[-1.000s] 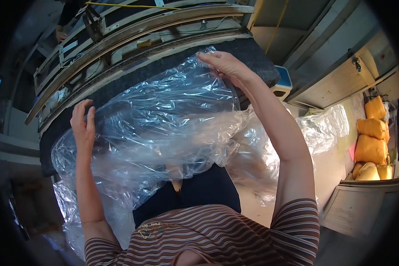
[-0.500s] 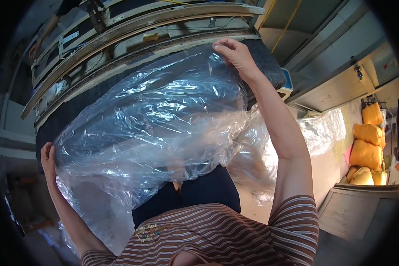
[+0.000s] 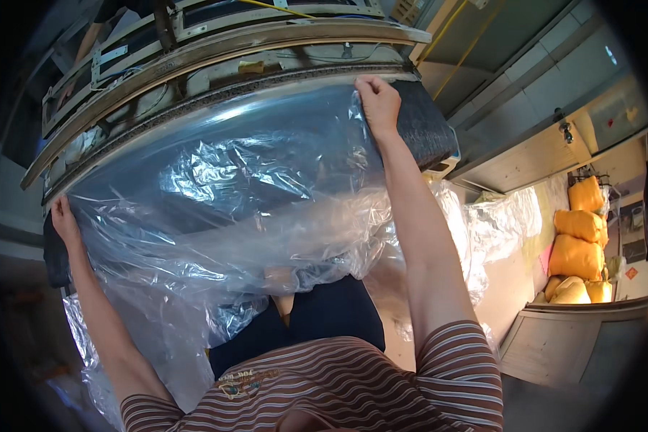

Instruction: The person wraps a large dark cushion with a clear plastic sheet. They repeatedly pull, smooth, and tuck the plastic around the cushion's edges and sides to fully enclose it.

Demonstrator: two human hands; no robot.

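Plastic sheet (image 3: 245, 173): over the table (image 3: 426, 119), long side stretched between both hands, along the far edge.
Left hand (image 3: 65, 222): fingers pinched on sheet, near far left corner.
Right hand (image 3: 379, 108): fingers clamped on sheet, short of far right corner.

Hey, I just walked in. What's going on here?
A person is holding a large clear plastic sheet over a dark-covered worktop. The left hand grips it at one end of its far edge, the right hand near the other. The film is fairly smooth along that far edge and crumpled nearer the person.
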